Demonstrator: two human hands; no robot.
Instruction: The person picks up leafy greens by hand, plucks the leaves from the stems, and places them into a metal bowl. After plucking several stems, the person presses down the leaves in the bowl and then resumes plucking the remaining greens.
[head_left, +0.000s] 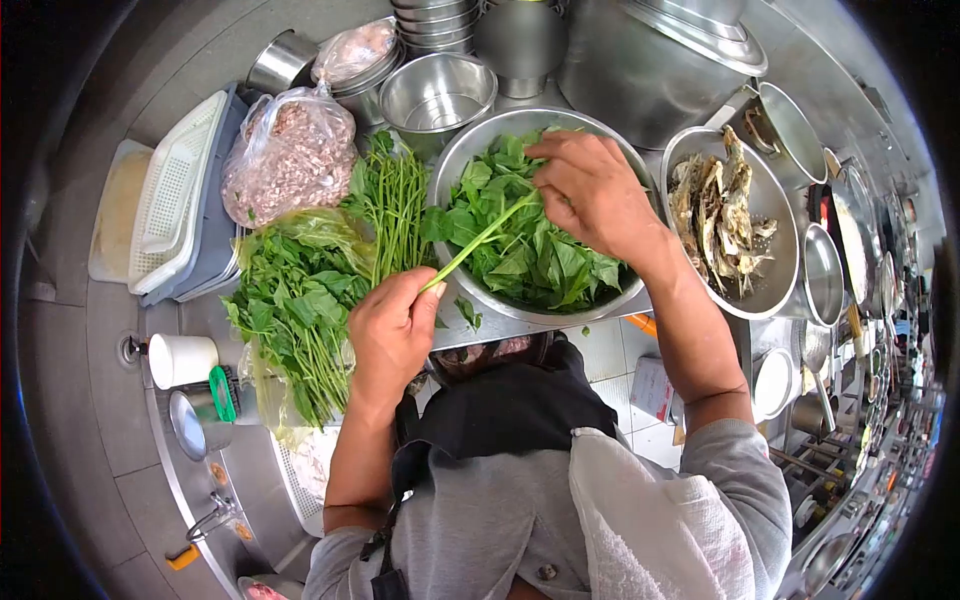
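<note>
My left hand (393,325) pinches the lower end of a long green stem (485,235), which slants up and to the right. At the stem's upper end, my right hand (598,190) has its fingers closed on the leafy part; the fingertips are partly hidden. Both hands are over or beside a large steel bowl (437,200) filled with loose green leaves (545,265). To the left of the bowl lies a bunch of leafy greens (300,290) with long stems, partly on a clear plastic bag. Bare stems (400,200) are piled between the bunch and the bowl.
A clear bag of minced meat (290,150) sits at the back left beside white baskets (175,190). An empty steel bowl (438,95) stands behind. On the right is a bowl of dried fish-like pieces (725,215). A sink with a faucet (215,515) is at the lower left.
</note>
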